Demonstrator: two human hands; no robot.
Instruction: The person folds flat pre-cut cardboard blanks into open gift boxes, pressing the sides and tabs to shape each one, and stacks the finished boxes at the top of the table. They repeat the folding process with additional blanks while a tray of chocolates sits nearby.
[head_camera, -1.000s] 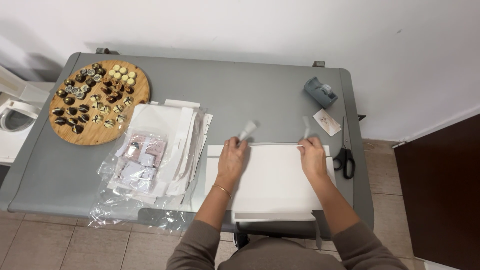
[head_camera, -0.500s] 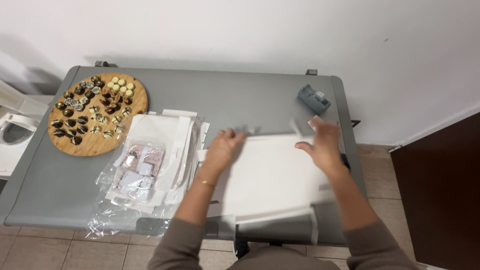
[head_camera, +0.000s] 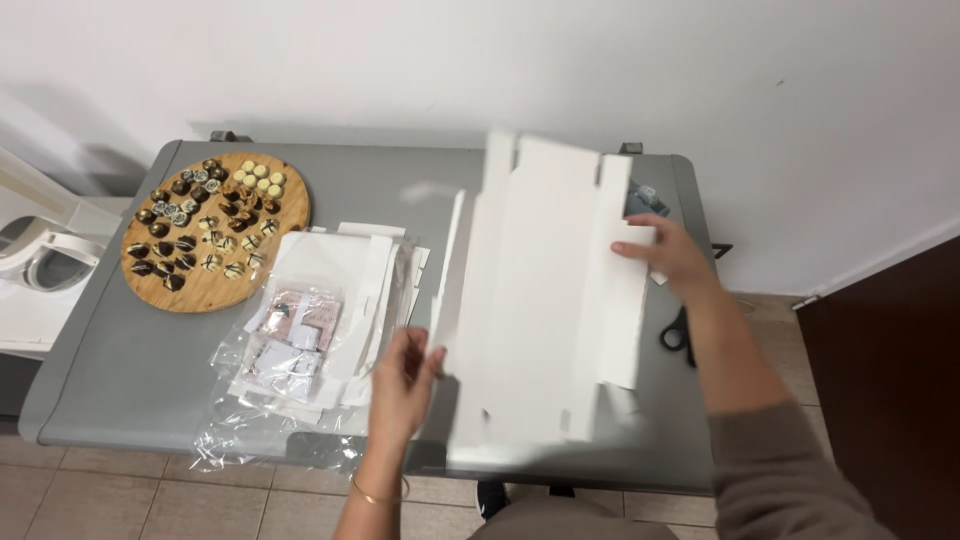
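The big grey bench (head_camera: 120, 370) is carrying everything. Two hands are lifting a large flat white cardboard box sheet (head_camera: 535, 300) up over the middle of it, with the long side pointing away from the person.

The right hand (head_camera: 672, 256) is gripping the sheet's right flap, with the thumb lying on top and the fingers closed under the edge. The left hand (head_camera: 403, 380) is pinching the sheet's left flap near the bottom corner, with the fingers closed on the thin edge.

Just left of the left grip, a pile of white card pieces (head_camera: 345, 290) is lying on the bench, with clear plastic bags (head_camera: 270, 390) of small packets on top and beside it. Farther left and up from that grip, a round wooden board (head_camera: 215, 290) is holding many little chocolates (head_camera: 200, 225), dark and pale.

Just below the right grip, black scissors (head_camera: 676, 332) are peeking out beside the wrist. Above that grip, a small grey thing (head_camera: 645, 200) is mostly hiding behind the sheet.
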